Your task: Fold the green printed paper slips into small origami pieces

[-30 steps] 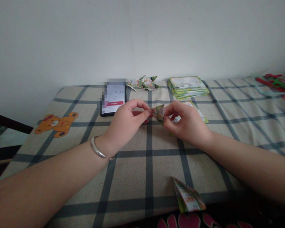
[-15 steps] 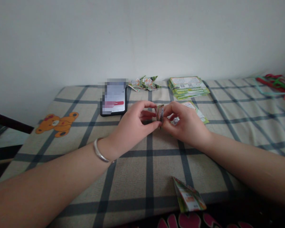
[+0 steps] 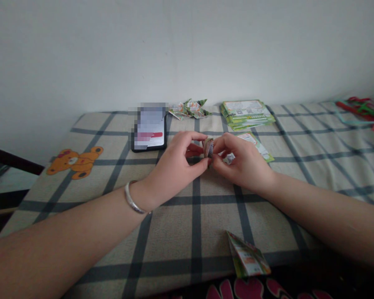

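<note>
Between my hands, just above the checked cloth, is a small folded piece of printed paper [image 3: 208, 148]. My left hand [image 3: 182, 160] pinches its left side with thumb and fingers, and a silver bangle [image 3: 131, 199] circles that wrist. My right hand [image 3: 238, 160] grips the paper's right edge between thumb and forefinger. A green and white printed sheet [image 3: 260, 147] lies partly hidden behind my right hand. Nearer to me, a folded paper triangle [image 3: 248, 257] rests at the table's front edge.
A phone [image 3: 151, 128] with a blurred screen lies behind my left hand. Folded paper pieces [image 3: 190, 109] and a stack of printed cards [image 3: 247, 113] sit by the wall. A bear cutout [image 3: 76, 162] is on the left, red and green items [image 3: 364, 110] far right.
Both hands keep their grip on the folded paper. Its sides look slightly more bowed than before, and my fingers have shifted a little. Everything else stays in place.
</note>
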### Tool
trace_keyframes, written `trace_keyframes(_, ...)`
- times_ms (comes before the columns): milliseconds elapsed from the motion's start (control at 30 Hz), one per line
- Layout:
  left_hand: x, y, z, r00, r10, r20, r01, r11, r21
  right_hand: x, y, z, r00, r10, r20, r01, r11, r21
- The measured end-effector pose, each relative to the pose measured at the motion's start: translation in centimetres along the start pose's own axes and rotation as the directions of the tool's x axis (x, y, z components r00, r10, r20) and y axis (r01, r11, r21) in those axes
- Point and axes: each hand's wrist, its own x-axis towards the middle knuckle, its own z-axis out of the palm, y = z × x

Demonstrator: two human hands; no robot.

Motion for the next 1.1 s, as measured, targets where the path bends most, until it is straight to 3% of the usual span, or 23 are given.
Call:
trace_keyframes(200, 0.17, 0.10, 0.02, 1.000, -0.026, 0.003, 0.026, 0.997, -0.077, 0.05, -0.16, -0.03, 0.998, 0.066, -0.016, -0.067, 0.998, -0.011)
trace_keyframes(467, 0.09, 0.05, -0.15, 0.999, 0.038, -0.002, -0.038, 0.999, 0.032, -0.25, -0.41, -0.15, 0.997, 0.060, 0.039, -0.060, 0.998, -0.011)
trace_keyframes(600, 0.23, 0.07, -0.13, 1.000, -0.005, -0.015, 0.005, 1.000, 0.003, -0.20, -0.19, -0.19, 0.997, 0.067, 0.049, -0.067, 0.998, -0.009)
trace_keyframes(800, 0.40, -0.12, 0.02, 0.998, -0.068, 0.000, 0.067, 0.991, -0.120, 0.09, -0.07, 0.02, 0.991, 0.134, -0.010, -0.134, 0.990, -0.050)
trace_keyframes(1100, 0.27, -0.09, 0.03, 0.999, -0.032, 0.003, 0.032, 0.997, -0.072, 0.12, -0.26, 0.09, 0.984, 0.159, -0.081, -0.171, 0.972, -0.164)
